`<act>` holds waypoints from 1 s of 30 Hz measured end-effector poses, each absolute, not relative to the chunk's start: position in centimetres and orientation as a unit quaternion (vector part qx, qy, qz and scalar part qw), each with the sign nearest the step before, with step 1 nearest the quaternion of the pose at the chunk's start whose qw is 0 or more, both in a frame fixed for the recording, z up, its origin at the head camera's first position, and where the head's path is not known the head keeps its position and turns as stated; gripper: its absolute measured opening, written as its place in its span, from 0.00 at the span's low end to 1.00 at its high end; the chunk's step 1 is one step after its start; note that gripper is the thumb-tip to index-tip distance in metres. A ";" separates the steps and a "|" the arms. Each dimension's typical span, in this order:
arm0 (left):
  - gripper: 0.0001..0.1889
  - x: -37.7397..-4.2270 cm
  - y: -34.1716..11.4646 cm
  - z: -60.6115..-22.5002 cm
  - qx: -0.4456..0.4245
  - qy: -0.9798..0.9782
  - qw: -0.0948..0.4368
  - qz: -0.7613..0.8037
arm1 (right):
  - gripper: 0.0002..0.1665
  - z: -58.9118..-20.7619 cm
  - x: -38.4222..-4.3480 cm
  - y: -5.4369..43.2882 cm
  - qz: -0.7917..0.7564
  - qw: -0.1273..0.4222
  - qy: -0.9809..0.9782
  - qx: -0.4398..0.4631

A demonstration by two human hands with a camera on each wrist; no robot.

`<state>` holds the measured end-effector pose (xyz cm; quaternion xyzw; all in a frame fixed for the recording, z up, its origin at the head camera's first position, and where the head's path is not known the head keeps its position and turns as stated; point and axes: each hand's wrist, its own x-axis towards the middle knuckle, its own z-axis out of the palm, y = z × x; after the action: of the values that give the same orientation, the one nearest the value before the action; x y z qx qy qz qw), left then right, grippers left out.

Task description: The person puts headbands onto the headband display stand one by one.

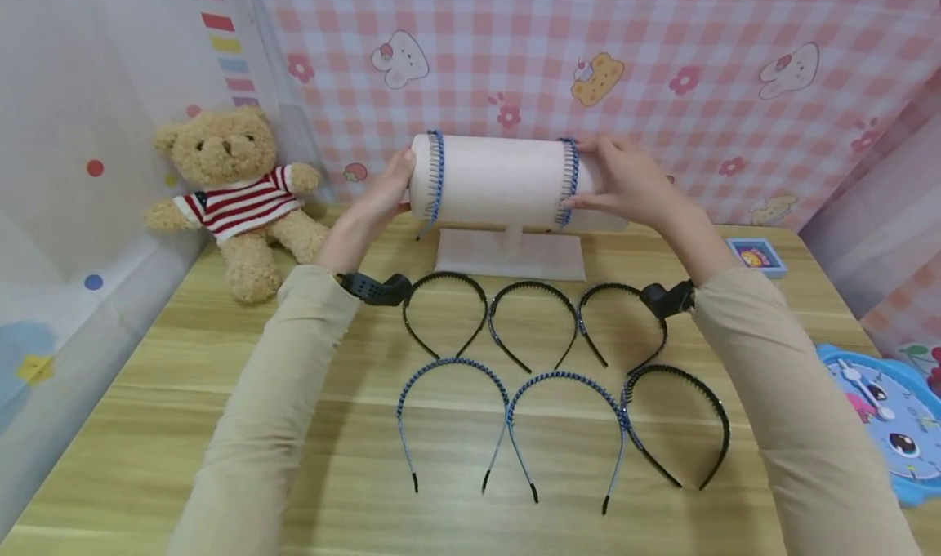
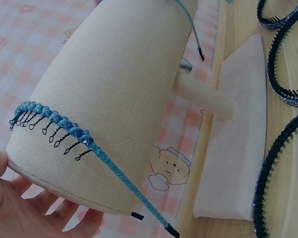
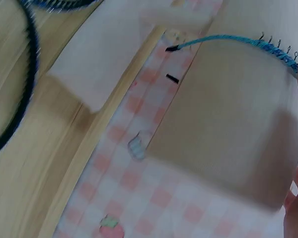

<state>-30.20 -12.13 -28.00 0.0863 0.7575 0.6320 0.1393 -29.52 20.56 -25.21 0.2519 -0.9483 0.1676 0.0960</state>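
Your left hand grips the cream cylindrical display stand; your right hand pinches a blue braided headband with dark looped teeth.

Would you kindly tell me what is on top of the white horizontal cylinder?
Two blue braided headbands sit over the white horizontal cylinder, one near each end. Its far side is hidden by its own body.

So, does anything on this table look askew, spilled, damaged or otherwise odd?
Nothing looks spilled or damaged. Slightly odd is the front row's dark headband: it sits beside two blue headbands, and its tips lie closer together than theirs.
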 end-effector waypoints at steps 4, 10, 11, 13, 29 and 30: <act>0.29 -30.2 -12.4 -28.2 0.088 0.755 0.136 0.635 | 0.48 -25.3 -30.2 18.0 0.176 0.093 -0.943 0.266; 0.29 -29.9 -12.3 -27.7 0.089 0.752 0.143 0.637 | 0.51 -25.3 -31.1 14.8 0.175 0.086 -0.937 0.289; 0.29 -29.7 -12.3 -27.5 0.090 0.752 0.145 0.637 | 0.51 -25.2 -31.1 14.3 0.175 0.083 -0.937 0.291; 0.29 -29.4 -12.1 -27.0 0.088 0.751 0.149 0.637 | 0.51 -25.1 -31.3 13.5 0.173 0.076 -0.937 0.295; 0.29 -30.4 -12.3 -28.0 0.087 0.756 0.136 0.634 | 0.51 -24.6 -31.6 9.3 0.147 0.044 -0.938 0.311; 0.29 -30.4 -12.3 -28.0 0.084 0.757 0.136 0.634 | 0.51 -24.6 -31.6 9.1 0.148 0.042 -0.938 0.311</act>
<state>-30.36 -12.27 -28.04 0.0843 0.7566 0.6341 0.1357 -31.57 9.14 -24.62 0.3108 -0.9379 0.1484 0.0422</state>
